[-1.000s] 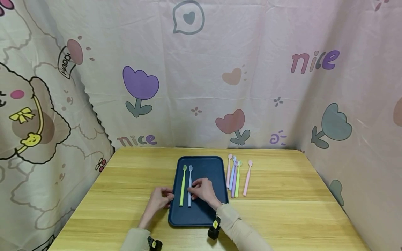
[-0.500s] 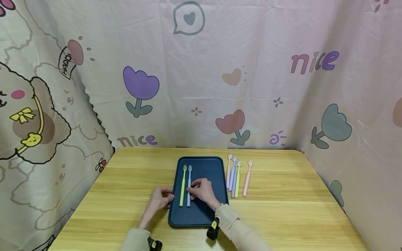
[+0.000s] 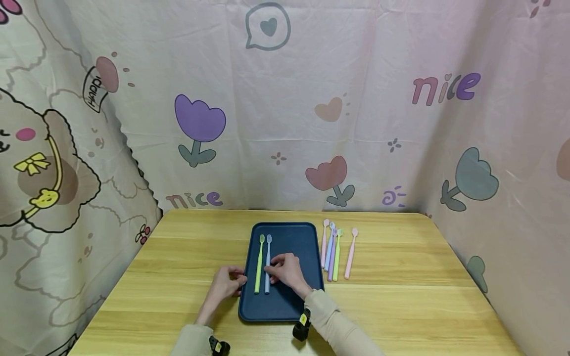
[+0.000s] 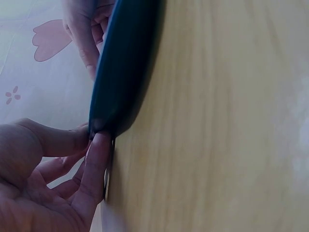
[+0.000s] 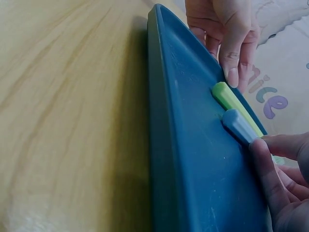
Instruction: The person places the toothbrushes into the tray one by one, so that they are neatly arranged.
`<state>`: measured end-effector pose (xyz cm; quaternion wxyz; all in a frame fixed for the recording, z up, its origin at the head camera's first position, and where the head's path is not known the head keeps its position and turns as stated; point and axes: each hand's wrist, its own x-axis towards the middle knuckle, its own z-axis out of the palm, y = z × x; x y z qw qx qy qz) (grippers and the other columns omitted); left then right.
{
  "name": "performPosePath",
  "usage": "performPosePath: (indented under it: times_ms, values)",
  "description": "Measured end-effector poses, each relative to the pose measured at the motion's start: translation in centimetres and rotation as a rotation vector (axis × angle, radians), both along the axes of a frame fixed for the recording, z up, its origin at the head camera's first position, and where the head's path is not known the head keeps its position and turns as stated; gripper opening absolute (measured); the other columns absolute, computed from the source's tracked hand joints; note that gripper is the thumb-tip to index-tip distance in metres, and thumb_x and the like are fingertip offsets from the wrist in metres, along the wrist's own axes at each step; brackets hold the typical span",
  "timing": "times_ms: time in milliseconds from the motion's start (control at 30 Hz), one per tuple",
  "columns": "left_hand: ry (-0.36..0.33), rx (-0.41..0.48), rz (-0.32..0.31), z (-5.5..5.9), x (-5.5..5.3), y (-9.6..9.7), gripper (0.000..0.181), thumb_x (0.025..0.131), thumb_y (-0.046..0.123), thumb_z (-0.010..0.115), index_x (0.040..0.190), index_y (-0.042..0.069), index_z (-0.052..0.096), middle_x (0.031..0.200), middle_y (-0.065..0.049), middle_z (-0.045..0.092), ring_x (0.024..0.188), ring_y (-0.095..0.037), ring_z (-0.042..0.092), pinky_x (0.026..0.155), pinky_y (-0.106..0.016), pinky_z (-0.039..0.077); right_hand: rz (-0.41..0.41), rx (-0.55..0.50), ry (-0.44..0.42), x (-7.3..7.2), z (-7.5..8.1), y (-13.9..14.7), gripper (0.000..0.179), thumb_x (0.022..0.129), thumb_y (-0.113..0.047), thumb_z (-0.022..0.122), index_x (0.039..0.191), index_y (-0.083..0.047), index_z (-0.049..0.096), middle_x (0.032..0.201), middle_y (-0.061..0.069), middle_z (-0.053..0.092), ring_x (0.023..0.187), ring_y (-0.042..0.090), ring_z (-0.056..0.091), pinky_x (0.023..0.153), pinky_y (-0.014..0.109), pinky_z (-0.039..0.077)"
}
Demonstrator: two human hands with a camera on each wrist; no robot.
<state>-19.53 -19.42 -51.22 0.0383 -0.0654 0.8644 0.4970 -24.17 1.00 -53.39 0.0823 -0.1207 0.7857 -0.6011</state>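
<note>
A dark blue tray [image 3: 291,242] lies on the table, its left rim pinched between thumb and finger of my left hand [image 3: 226,283]. Inside it are a green toothbrush [image 3: 259,264] and, just to its right, a light blue toothbrush [image 3: 268,252], roughly parallel, heads toward the back. My right hand [image 3: 288,272] reaches over the tray and pinches the blue toothbrush's handle. The right wrist view shows the ends of the blue handle [image 5: 238,124] and green handle [image 5: 234,101] close together, with the right thumb and forefinger [image 5: 263,150] at the blue one.
Right of the tray, several toothbrushes lie on the wooden table [image 3: 401,277]: a close group with a purple toothbrush [image 3: 331,262], and a pink toothbrush [image 3: 351,254] slightly apart. A printed curtain [image 3: 276,113] hangs behind the table.
The blue toothbrush has shifted slightly left, toward the green one, with my right hand. My left hand has stayed at the tray's rim.
</note>
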Motion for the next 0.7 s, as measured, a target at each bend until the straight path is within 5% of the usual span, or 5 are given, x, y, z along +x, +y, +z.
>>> performPosePath:
  times_ms: [533, 700]
  values:
    - [-0.009, 0.001, 0.005, 0.12, 0.08, 0.03, 0.019, 0.091, -0.003, 0.066, 0.109, -0.01, 0.068, 0.095, -0.019, 0.068, 0.067, -0.014, 0.062, 0.056, -0.03, 0.06, -0.007, -0.008, -0.001, -0.09, -0.13, -0.11, 0.028, 0.087, -0.01, 0.077, 0.108, 0.007, 0.071, 0.075, 0.017, 0.074, 0.056, 0.024, 0.071, 0.054, 0.031, 0.061]
    - [-0.001, -0.004, 0.003, -0.04, -0.01, 0.01, 0.019, 0.091, -0.003, 0.066, 0.109, -0.01, 0.068, 0.094, -0.019, 0.068, 0.067, -0.014, 0.062, 0.055, -0.029, 0.059, -0.001, -0.002, 0.007, -0.01, 0.02, 0.06, 0.027, 0.089, -0.013, 0.076, 0.109, 0.005, 0.07, 0.073, 0.013, 0.074, 0.054, 0.018, 0.07, 0.055, 0.03, 0.061]
